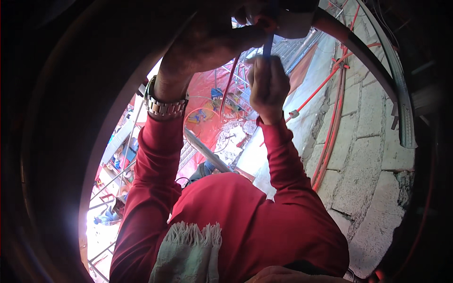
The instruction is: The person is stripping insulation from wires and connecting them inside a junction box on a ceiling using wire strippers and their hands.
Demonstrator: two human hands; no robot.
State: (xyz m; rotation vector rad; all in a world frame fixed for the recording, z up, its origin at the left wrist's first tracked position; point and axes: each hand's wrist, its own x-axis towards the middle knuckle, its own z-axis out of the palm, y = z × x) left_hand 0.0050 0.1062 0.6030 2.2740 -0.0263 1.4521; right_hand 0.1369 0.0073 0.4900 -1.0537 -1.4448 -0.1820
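Note:
My left hand [203, 45] is raised at the top of the view, wrist in a steel watch [164, 107], its fingers curled beside a small red round piece [265, 22] and a dark overhead fitting [293, 23]; what it holds is too dark to make out. My right hand [266, 85] is closed around the lower end of a narrow blue tool [268, 46], which points up to the red piece. A red strip or tube [229, 87] hangs between my hands.
Red conduits [326, 155] run along a block wall [380, 113]. A curved metal channel [405, 118] hangs at right. A dark rim [56, 141] surrounds the left side. Far below are scaffold bars [101, 188], red sheeting [205, 85], a blue box [216, 93] and scattered materials.

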